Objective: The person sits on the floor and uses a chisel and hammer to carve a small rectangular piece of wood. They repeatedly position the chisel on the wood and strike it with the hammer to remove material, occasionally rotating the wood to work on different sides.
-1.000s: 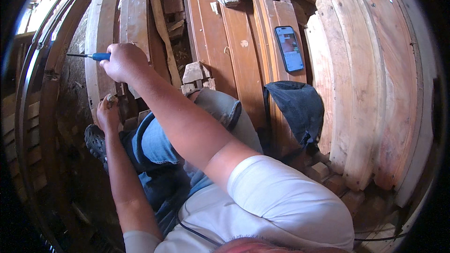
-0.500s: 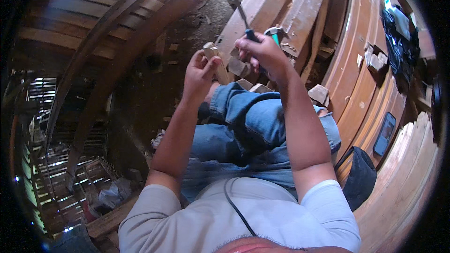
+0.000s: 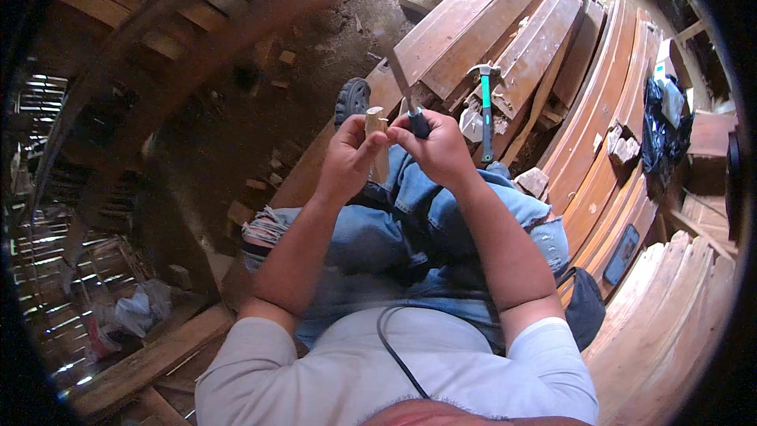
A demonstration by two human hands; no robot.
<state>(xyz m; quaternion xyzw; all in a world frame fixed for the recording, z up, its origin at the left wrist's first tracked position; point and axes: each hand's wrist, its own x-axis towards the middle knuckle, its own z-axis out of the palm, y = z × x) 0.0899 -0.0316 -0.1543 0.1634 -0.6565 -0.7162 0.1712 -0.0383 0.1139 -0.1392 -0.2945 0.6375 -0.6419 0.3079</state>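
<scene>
My left hand [image 3: 351, 154] is closed around a short, pale piece of wood [image 3: 375, 120], its cut end pointing up. A small sliver stands out at the wood's right side, by the fingertips of both hands. My right hand [image 3: 435, 148] grips the dark handle of a long flat-bladed tool [image 3: 400, 79], either a chisel or a knife. Its metal blade points up and away, tilted left. The two hands nearly meet above my jeans [image 3: 441, 213], and the lower part of the wood is partly hidden behind my left hand.
A green-handled claw hammer [image 3: 486, 106] lies beyond my right hand among wood offcuts [image 3: 532, 181]. Long brown boards [image 3: 587, 138] run along the right, with a phone [image 3: 621, 254], a dark cap [image 3: 582, 308] and a black plastic bag [image 3: 658, 130]. A shoe sole [image 3: 352, 100] shows past my left hand.
My right hand has come down and left, close to my left hand and the wood. The view has shifted, and the whole hammer now shows.
</scene>
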